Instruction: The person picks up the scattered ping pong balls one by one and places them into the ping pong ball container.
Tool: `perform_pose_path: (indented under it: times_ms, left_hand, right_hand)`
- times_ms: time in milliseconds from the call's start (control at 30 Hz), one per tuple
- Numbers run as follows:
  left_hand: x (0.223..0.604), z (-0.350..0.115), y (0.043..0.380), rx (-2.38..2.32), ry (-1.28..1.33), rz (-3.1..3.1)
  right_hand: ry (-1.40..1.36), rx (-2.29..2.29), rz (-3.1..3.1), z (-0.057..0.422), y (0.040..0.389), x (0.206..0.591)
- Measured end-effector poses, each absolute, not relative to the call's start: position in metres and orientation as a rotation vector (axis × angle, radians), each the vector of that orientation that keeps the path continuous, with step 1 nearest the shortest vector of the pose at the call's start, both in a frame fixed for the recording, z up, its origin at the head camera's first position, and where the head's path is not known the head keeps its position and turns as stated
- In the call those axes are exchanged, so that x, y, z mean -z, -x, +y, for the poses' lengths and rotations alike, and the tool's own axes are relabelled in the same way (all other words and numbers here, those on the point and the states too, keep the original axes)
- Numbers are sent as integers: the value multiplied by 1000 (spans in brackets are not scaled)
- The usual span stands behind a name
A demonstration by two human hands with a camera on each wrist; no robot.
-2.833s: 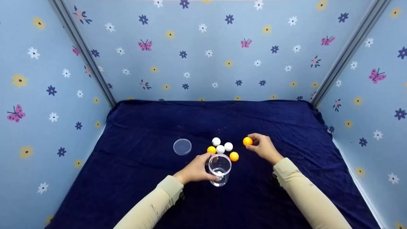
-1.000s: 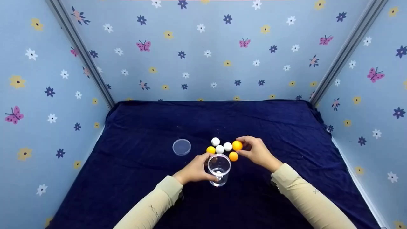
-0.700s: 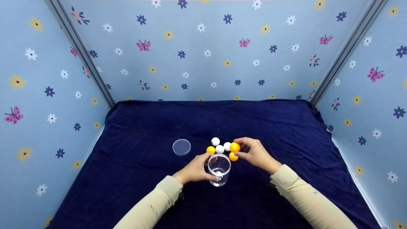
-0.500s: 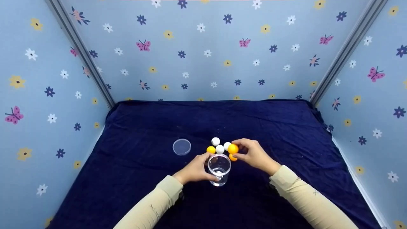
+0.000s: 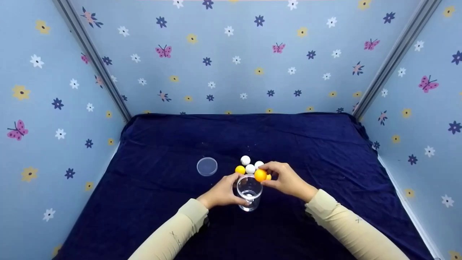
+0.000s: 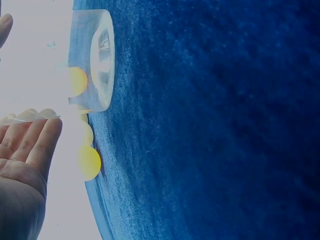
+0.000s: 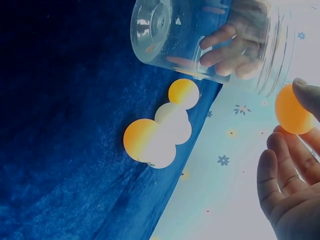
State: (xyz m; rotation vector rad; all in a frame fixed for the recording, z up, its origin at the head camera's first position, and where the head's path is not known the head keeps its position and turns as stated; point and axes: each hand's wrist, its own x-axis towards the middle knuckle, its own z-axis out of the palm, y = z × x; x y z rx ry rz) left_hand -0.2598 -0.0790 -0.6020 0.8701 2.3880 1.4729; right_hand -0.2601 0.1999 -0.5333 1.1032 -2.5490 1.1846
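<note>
My left hand (image 5: 221,192) grips a clear plastic jar (image 5: 251,202) from its left side, mouth up, on the dark blue cloth. Between the thumb and fingertips of my right hand (image 5: 287,181) is an orange table tennis ball (image 5: 260,175), right at the jar's rim and overlapping it in the head view. The right wrist view shows this pinched ball (image 7: 292,112) just off the mouth of the jar (image 7: 172,37). Behind the jar lie three white balls (image 5: 245,160) and a yellow-orange ball (image 5: 240,169). Another orange ball (image 5: 269,177) is partly hidden by the right hand.
A round clear lid (image 5: 207,166) lies flat on the cloth (image 5: 173,144), left of the balls. Blue flower-patterned walls (image 5: 231,65) rise at the back and both sides, with grey metal posts (image 5: 90,54) in the corners.
My right hand has carried the orange ball leftward and nearer to me, from right of the other balls to the jar's rim. The left hand and the jar have stayed in place.
</note>
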Motion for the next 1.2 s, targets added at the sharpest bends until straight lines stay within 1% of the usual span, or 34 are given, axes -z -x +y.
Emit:
perform_pose_path:
  times_ms: [700, 1200]
  left_hand:
    - [603, -81, 261, -1460, -942, 2402]
    - [600, -80, 259, -1452, -925, 2401]
  right_hand:
    - [-1235, -1165, -2525, 192, 254, 540]
    - [-1270, -1174, -2457, 190, 254, 544]
